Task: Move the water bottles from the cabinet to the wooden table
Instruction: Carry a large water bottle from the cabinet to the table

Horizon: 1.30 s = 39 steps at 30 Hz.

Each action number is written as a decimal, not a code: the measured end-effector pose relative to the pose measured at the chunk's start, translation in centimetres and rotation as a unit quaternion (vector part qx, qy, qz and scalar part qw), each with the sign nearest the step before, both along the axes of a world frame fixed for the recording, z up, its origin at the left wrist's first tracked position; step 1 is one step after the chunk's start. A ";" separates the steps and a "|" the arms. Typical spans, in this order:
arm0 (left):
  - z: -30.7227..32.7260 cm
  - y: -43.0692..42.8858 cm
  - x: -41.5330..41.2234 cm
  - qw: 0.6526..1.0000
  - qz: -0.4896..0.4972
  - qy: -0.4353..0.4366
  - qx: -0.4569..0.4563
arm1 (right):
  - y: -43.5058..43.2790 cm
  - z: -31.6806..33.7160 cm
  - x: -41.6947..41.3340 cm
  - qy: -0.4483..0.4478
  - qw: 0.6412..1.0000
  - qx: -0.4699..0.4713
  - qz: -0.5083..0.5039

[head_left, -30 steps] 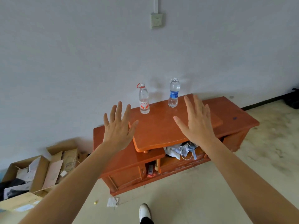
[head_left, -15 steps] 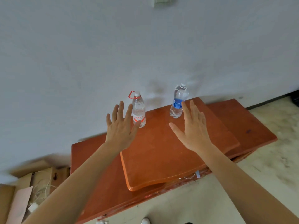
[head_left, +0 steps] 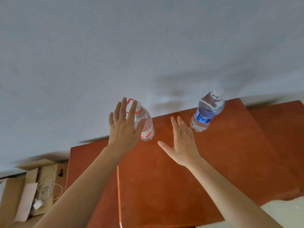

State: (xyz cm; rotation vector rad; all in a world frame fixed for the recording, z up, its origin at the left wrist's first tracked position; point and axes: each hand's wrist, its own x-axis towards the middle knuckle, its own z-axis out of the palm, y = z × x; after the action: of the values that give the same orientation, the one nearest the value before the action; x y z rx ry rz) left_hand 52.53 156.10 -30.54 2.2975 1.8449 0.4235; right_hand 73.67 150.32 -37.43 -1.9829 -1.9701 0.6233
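Upright on the orange-brown cabinet top [head_left: 213, 162], near the grey wall [head_left: 115, 55], two water bottles are seen: red-labelled [head_left: 146, 127] and blue-labelled [head_left: 205, 112]. The red one is partly covered by the left hand [head_left: 125, 129], fingers spread; the right hand [head_left: 182, 143], also spread, is held empty between them.

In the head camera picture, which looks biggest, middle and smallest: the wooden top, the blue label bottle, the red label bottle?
1. Wooden top, clearly largest.
2. Blue label bottle and red label bottle: they look alike, and the left hand covers part of the red one, so no ranking.
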 end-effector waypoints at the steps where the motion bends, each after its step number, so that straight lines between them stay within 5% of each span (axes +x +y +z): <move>1: -0.2 1.4 0.7 1.000 0.003 -0.007 0.007 | 1.4 -0.8 -0.2 0.017 1.000 -0.012 0.011; 5: -3.8 4.3 2.4 0.989 0.057 -0.133 -0.005 | 6.4 -5.0 -1.3 0.171 0.981 -0.089 0.018; 9: -6.6 4.9 2.9 0.965 0.092 -0.231 0.085 | 9.2 -9.7 -3.7 0.252 0.959 -0.128 -0.011; 16: -8.7 6.0 1.8 0.938 0.042 -0.297 0.174 | 11.2 -13.4 -8.7 0.354 0.933 -0.035 -0.051; 20: -8.7 4.2 -2.4 0.920 0.090 -0.347 0.157 | 10.9 -14.0 -10.8 0.275 0.960 0.016 -0.038; 25: -10.2 1.1 -9.8 0.860 0.266 -0.419 0.116 | 11.9 -14.4 -14.6 0.031 0.996 0.051 0.064; 34: -18.5 -7.2 -10.5 0.819 0.352 -0.395 -0.220 | 3.1 -12.6 -7.5 -0.163 0.975 -0.011 0.150; 36: -20.5 -9.1 -8.9 0.853 0.296 -0.303 -0.303 | 0.4 -12.6 -5.4 -0.204 0.969 -0.018 0.137; 39: -21.0 -10.8 -6.7 0.939 0.193 -0.133 -0.253 | -3.1 -13.0 -3.5 -0.219 0.970 0.006 0.106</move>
State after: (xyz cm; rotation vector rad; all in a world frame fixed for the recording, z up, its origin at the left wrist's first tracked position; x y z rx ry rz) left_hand 45.81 145.34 -51.57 1.4750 1.9731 0.2498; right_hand 70.16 147.27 -50.43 -2.0516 -2.4573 0.2254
